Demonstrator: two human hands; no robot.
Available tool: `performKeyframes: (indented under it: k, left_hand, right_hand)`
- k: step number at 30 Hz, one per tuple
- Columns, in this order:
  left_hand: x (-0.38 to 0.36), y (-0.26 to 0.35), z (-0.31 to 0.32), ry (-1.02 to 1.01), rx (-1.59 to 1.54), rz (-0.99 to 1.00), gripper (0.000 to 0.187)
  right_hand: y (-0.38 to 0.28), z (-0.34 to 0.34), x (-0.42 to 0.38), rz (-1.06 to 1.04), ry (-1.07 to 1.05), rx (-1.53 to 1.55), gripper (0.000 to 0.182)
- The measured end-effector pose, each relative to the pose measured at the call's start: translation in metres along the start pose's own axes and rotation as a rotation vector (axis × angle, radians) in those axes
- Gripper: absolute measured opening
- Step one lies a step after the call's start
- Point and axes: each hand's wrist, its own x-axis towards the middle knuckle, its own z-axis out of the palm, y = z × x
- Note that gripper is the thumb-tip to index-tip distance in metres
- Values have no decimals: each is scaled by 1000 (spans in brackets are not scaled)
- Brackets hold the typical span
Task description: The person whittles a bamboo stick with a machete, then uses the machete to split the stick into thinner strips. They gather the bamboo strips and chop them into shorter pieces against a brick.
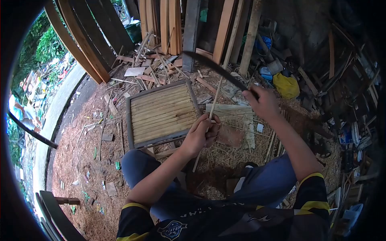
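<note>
My left hand (pixel 204 133) is closed around a thin pale stick (pixel 216 94), which slants up and away above the fist and sticks out below it. In my right hand (pixel 262 103) is the handle of a long dark blade (pixel 219 70), raised to the upper left, its middle near the upper part of the stick. Left of my left hand lies a dark-framed panel (pixel 161 114) of pale bamboo-like slats. Thin strips (pixel 233 112) lie on the ground beyond my hands.
Upright planks (pixel 171 28) lean at the back above scattered wood scraps (pixel 134 71). A yellow bag (pixel 286 85) lies at the right beside piled debris. Wooden pieces (pixel 60 219) stand at the lower left. A person (pixel 22 112) is partly visible outside at the far left.
</note>
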Motion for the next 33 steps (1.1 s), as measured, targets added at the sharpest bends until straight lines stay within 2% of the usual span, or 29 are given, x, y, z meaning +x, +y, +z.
performKeyframes:
  k: [3,7,8,12,16,21,25,28,31,33]
  left_hand:
    - [8,10,10,19,9,19,17]
    - [28,6,9,-33,-46,86,17]
    - [32,5,11,-9,-25,105,17]
    - [43,7,25,103,85,130,20]
    - [46,9,30,132,109,80,24]
    - [52,2,36,81,129,205,25]
    - [49,10,48,84,70,117,22]
    - [54,2,47,53,104,201,20]
    - [52,1,49,95,129,204,21]
    - [61,-1,46,162,167,220,23]
  right_hand:
    - [-3,3,3,-78,-77,10,54]
    - [-4,6,9,-281,-17,-10,49]
    - [-2,6,9,-283,-65,-50,47]
    - [-4,12,9,-445,-21,-104,54]
    - [-4,11,7,-431,-63,-149,54]
    - [-6,1,8,-406,-76,-178,57]
    - [13,2,18,-363,57,-164,56]
    - [7,4,13,-394,115,-135,59]
    - [-4,-9,6,-448,-22,-223,57]
    - [6,-3,8,-393,-31,-236,59]
